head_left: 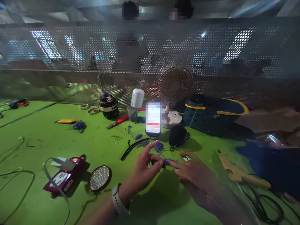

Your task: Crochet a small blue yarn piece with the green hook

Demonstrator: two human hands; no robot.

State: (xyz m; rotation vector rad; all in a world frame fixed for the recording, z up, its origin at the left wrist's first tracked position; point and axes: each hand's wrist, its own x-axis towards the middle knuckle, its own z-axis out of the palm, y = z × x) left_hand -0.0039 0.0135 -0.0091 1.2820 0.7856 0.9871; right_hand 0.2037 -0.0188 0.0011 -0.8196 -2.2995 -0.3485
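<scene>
My left hand (148, 164) pinches a small piece of blue crochet work (170, 162) between thumb and fingers. A strand of blue yarn runs over its raised index finger. My right hand (194, 172) is closed around a crochet hook (185, 157), whose pale handle shows above the fingers. The hook's tip meets the work between both hands, but the exact stitch is too small to make out. Just beyond the hands lie a blue crocheted bit (158, 146) and a dark ball of yarn (177, 136). A lit phone (153, 118) stands upright behind them.
At the back are a fan (175, 83), a dark blue basket (201, 117) and a black jar (109, 106). To the right lies a glue gun (236, 172) with its cord. A purple power strip (67, 176) and a round studded object (100, 178) lie left.
</scene>
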